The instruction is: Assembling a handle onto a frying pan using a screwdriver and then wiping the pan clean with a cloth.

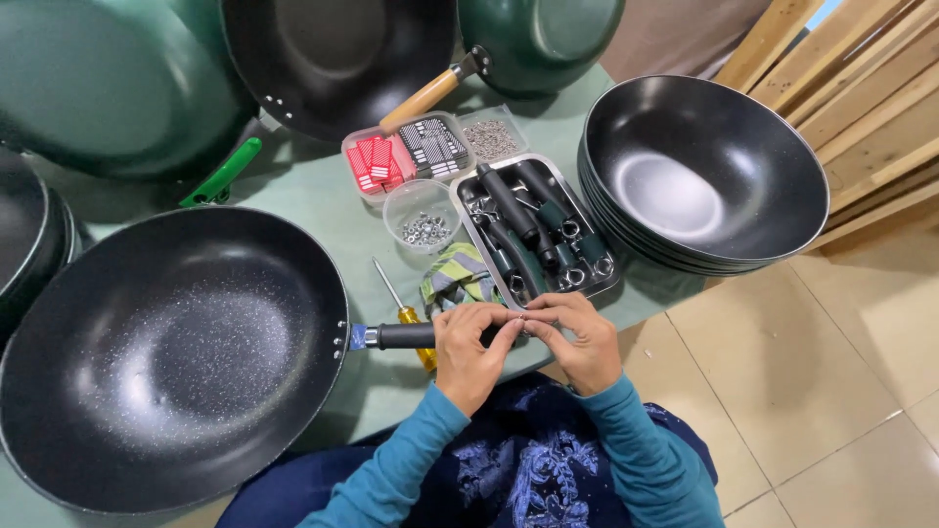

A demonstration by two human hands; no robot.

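A large black speckled wok [176,352] lies on the green table in front of me, its black handle [403,336] pointing right. My left hand [471,347] wraps the end of that handle. Touching it, my right hand [579,337] pinches something small at the handle's tip; what it is stays hidden by the fingers. A yellow-handled screwdriver [403,311] lies under the handle, beside a crumpled green cloth [458,277].
A metal tray [599,266] of black and green handles sits just beyond my hands. Behind it are a clear cup of nuts [423,217] and small boxes of parts [411,152]. Stacked black woks [704,176] stand right; more pans crowd the back and left.
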